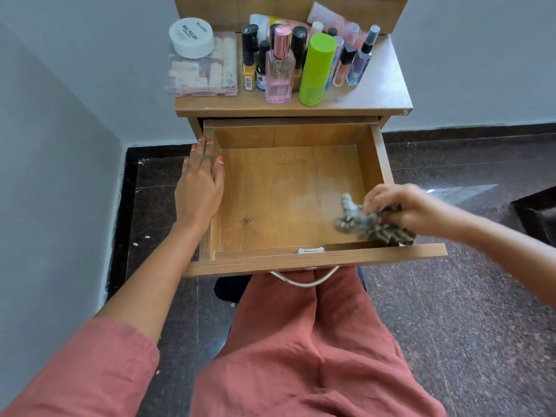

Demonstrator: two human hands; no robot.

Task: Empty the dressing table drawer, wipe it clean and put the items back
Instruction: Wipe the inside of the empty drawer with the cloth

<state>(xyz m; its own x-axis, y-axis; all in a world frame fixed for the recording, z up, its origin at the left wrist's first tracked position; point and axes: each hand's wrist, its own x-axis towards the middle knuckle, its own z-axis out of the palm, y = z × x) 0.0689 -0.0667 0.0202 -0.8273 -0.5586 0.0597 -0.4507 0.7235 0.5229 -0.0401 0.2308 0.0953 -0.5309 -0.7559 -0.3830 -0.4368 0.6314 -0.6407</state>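
Observation:
The wooden drawer (288, 133) of the dressing table is pulled out and holds no items; its floor shows faint smears. My left hand (200, 183) lies flat on the drawer's left wall, fingers together and pointing away from me. My right hand (400, 207) is in the drawer's near right corner, gripping a crumpled grey-brown checked cloth (365, 225) pressed against the floor. On the tabletop (382, 88) stand a green can (317, 69), a pink perfume bottle (279, 67), several nail polish bottles (249, 54) and a clear box (201, 70) with a white jar (192, 37) on it.
A metal handle (304, 281) hangs from the drawer front, just above my lap in red-brown trousers. A grey wall runs along the left and behind the table. Dark speckled floor lies on both sides, with a dark object (538, 215) at the right edge.

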